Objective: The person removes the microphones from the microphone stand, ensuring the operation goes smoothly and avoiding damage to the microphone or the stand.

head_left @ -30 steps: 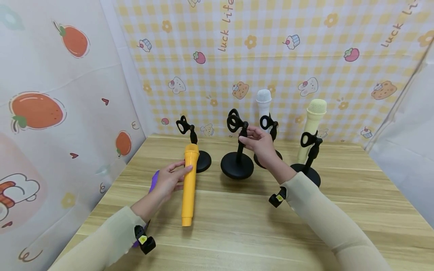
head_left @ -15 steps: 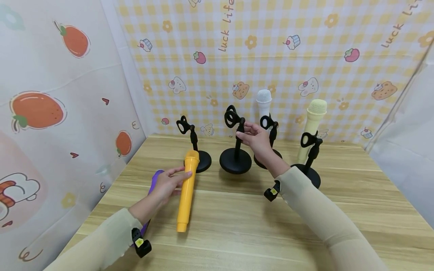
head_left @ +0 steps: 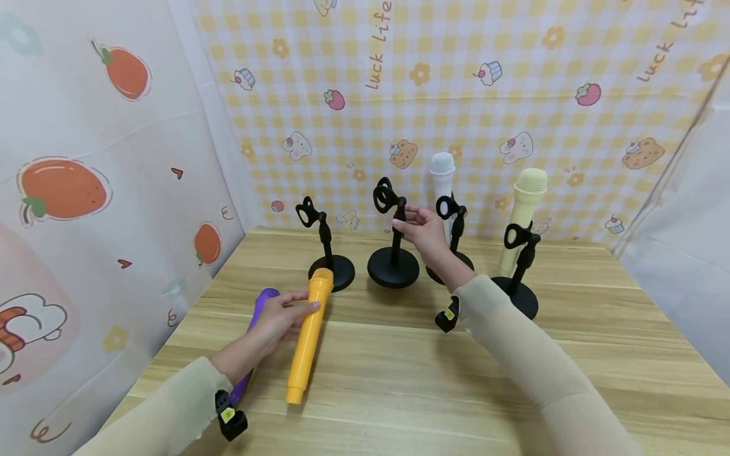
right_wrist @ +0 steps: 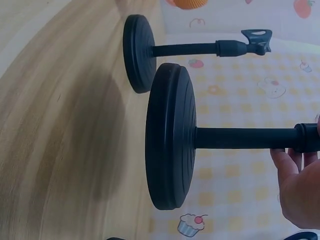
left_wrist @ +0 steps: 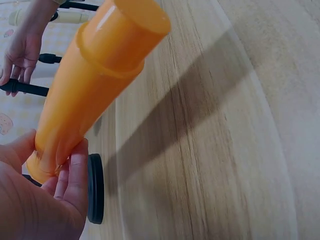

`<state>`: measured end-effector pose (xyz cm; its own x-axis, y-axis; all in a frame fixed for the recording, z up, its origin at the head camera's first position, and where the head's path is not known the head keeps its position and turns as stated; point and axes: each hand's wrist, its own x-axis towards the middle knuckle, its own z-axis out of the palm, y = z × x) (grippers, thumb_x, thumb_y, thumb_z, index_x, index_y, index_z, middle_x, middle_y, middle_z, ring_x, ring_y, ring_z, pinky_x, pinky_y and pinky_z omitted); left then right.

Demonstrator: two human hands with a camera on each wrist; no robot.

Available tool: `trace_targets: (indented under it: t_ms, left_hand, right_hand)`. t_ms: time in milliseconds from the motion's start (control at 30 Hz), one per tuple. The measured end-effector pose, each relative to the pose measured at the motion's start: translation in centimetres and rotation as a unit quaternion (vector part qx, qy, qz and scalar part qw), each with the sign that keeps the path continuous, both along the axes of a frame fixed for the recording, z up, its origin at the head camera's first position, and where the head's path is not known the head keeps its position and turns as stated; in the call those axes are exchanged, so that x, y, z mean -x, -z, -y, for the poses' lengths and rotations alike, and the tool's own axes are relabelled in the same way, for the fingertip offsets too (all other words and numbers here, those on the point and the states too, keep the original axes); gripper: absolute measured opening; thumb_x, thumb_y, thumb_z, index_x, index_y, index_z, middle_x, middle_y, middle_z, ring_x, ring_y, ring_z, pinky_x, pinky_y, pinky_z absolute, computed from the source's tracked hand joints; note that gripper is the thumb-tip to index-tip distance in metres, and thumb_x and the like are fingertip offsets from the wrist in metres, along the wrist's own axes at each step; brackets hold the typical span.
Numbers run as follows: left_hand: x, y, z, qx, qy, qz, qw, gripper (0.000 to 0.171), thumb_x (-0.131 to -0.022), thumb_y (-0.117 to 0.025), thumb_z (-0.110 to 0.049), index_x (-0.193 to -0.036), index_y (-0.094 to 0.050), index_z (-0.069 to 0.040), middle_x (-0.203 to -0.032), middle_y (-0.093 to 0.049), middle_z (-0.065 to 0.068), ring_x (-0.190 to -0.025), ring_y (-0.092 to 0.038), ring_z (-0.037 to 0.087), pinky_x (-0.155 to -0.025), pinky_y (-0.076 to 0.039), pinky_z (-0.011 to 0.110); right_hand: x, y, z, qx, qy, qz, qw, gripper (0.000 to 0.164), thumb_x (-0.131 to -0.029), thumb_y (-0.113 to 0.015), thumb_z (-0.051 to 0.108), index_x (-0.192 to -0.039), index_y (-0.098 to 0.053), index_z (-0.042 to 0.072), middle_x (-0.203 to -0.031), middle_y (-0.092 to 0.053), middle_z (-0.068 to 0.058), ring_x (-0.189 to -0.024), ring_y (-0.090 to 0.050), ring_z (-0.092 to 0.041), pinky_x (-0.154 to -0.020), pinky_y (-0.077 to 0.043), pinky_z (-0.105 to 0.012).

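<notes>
My left hand [head_left: 281, 322] pinches an orange-yellow microphone [head_left: 308, 342] near its head, between thumb and fingers. The microphone slants, head away from me, and its shadow falls on the wood in the left wrist view. My right hand [head_left: 426, 233] grips the upper pole of a black microphone stand [head_left: 393, 268] with a ring-shaped clip on top. In the right wrist view the round base [right_wrist: 171, 137] of that stand appears tilted off the tabletop. A purple microphone [head_left: 263, 303] lies beside my left hand, partly hidden by the wrist.
Another black stand [head_left: 341, 272] is at the left, just beyond the orange-yellow microphone. To the right are two more stands, one nearer the middle [head_left: 458, 229] and one farther right [head_left: 520, 296]. Behind them rise a white microphone [head_left: 442, 172] and a pale yellow microphone [head_left: 526, 197]. Patterned cloth hangs behind.
The orange-yellow microphone has come down and toward me in my left hand, its lower end swinging left. My right hand has carried the held stand slightly left and farther back.
</notes>
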<state>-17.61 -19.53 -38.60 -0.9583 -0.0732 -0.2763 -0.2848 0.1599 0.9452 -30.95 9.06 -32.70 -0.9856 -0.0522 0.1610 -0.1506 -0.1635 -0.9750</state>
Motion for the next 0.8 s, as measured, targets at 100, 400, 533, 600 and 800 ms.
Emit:
trace_targets:
  t_ms: [100, 400, 533, 600, 800]
  left_hand:
    - [0.0, 0.2, 0.1, 0.004, 0.005, 0.006, 1.0000, 0.060, -0.084, -0.078, -0.027, -0.134, -0.053, -0.004, -0.093, -0.067, 0.011, -0.069, -0.066, 0.018, -0.061, -0.057, 0.037]
    - [-0.3, 0.7, 0.4, 0.015, 0.009, 0.015, 0.9997, 0.058, -0.084, -0.078, -0.026, -0.132, -0.054, -0.003, -0.094, -0.067, 0.012, -0.071, -0.066, 0.019, -0.062, -0.057, 0.039]
    - [-0.3, 0.8, 0.5, 0.018, 0.007, 0.021, 0.9996, 0.055, -0.085, -0.077, -0.024, -0.131, -0.055, -0.003, -0.093, -0.065, 0.012, -0.068, -0.064, 0.019, -0.061, -0.057, 0.038]
    - [-0.3, 0.9, 0.6, 0.019, 0.005, 0.025, 0.9995, 0.055, -0.085, -0.076, -0.024, -0.131, -0.054, -0.002, -0.094, -0.065, 0.013, -0.069, -0.064, 0.019, -0.061, -0.058, 0.039]
    - [-0.3, 1.1, 0.6, 0.039, 0.010, 0.035, 0.9986, 0.055, -0.087, -0.075, -0.024, -0.131, -0.053, -0.001, -0.094, -0.066, 0.014, -0.070, -0.066, 0.021, -0.060, -0.057, 0.038]
  right_hand:
    - [0.4, 0.2, 0.1, 0.001, 0.004, 0.001, 1.000, 0.037, -0.087, -0.072, 0.003, -0.122, -0.059, 0.003, -0.104, -0.063, -0.006, -0.094, -0.065, -0.019, -0.087, -0.053, -0.037]
    - [1.4, 0.5, 0.5, 0.000, 0.002, 0.001, 1.000, 0.039, -0.088, -0.071, 0.001, -0.125, -0.059, 0.000, -0.106, -0.062, -0.007, -0.094, -0.065, -0.018, -0.086, -0.053, -0.036]
    - [1.8, 0.7, 0.6, 0.000, 0.007, 0.005, 1.000, 0.037, -0.087, -0.072, 0.001, -0.122, -0.061, 0.002, -0.105, -0.063, -0.007, -0.092, -0.065, -0.018, -0.085, -0.054, -0.036]
    - [2.0, 0.8, 0.7, 0.002, 0.010, 0.009, 1.000, 0.036, -0.087, -0.072, 0.001, -0.121, -0.061, 0.002, -0.104, -0.063, -0.007, -0.091, -0.065, -0.018, -0.085, -0.054, -0.036]
    - [2.6, 1.0, 1.0, 0.004, 0.014, 0.011, 1.000, 0.037, -0.086, -0.073, 0.002, -0.121, -0.062, 0.003, -0.104, -0.063, -0.008, -0.091, -0.065, -0.019, -0.083, -0.054, -0.034]
